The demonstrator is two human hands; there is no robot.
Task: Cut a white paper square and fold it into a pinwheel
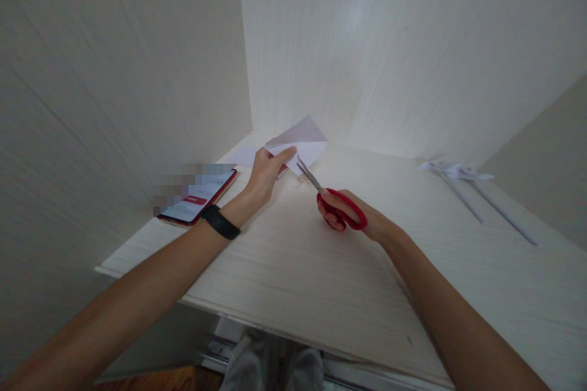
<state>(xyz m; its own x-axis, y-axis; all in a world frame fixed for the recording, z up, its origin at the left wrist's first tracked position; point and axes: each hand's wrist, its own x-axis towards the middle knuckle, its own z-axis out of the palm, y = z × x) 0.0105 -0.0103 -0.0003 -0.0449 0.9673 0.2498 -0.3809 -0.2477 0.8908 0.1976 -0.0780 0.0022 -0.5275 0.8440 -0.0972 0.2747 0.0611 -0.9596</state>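
Observation:
My left hand [267, 174] pinches a folded piece of white paper [305, 134] between thumb and fingers, above the far part of the table. Its upper part stands up and a pointed flap hangs toward me. In my right hand [339, 211] are scissors [342, 208] with red handles. Their slim metal blades are slightly apart and point up and left at the paper's lower flap. Whether the blades touch the paper I cannot tell. A small pale object, partly hidden, lies beneath the paper near my left fingers.
A phone [206, 195] with a lit screen leans by the left wall. More white paper [245, 156] lies behind my left hand. At the right are rolled paper sticks [498, 208] with folded paper at their far ends. Walls enclose the pale tabletop [284, 275] at the back and left.

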